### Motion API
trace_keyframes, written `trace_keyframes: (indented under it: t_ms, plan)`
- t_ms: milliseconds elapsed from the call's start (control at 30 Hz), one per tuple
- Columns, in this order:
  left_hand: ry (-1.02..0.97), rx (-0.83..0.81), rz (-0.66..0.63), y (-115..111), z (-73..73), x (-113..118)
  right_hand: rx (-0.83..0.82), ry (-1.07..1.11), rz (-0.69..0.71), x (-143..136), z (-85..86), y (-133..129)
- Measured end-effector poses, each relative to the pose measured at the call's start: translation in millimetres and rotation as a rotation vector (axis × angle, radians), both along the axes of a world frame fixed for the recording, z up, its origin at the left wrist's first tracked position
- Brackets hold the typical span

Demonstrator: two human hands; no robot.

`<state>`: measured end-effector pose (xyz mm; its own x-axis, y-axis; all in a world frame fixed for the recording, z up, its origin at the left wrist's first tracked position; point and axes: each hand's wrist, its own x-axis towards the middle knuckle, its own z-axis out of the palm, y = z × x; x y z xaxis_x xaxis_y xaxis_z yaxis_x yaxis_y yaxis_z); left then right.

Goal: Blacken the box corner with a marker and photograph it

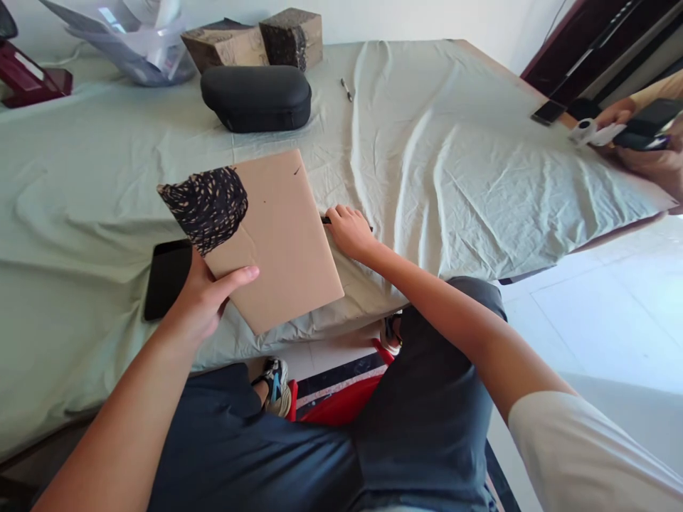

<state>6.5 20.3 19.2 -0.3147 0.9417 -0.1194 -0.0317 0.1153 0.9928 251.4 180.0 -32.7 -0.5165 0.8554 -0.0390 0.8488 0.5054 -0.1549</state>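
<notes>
My left hand [205,295] grips a brown cardboard piece [282,242] by its near left edge, thumb on its face. It is tilted above the table edge; whether it is a flat sheet or a box side, I cannot tell. Dense black scribble covers its far left corner, and a small black mark sits near the far right corner. Right of the cardboard, my right hand [349,231] rests on the cloth, fingers closed over a slim black pen [325,220]. Most of the pen is hidden under the hand. Beside my left hand lies a dark phone or tablet [166,279].
A black zip case [256,99], two scribbled cardboard boxes [292,39], a clear plastic basket [144,50] and a small pen [346,90] stand or lie at the back of the wrinkled cloth [405,135]. Another person's hands [619,117] hold dark and white items at far right.
</notes>
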Motion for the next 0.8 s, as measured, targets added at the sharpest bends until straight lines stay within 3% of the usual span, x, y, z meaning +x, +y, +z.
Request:
trace_keyframes:
  t_ms: [267, 533, 800]
  plan:
    - [-0.019, -0.034, -0.032, 1, -3.4, 7, -0.073, 0.004, -0.106, 19, 21.2, -10]
    - [-0.011, -0.028, -0.015, 1, -1.4, 8, -0.036, -0.053, -0.074, 8, 12.4, -7]
    - [-0.023, -0.028, -0.019, -1, -4.6, 4, -0.099, -0.129, -0.056, 35, 22.0, -23]
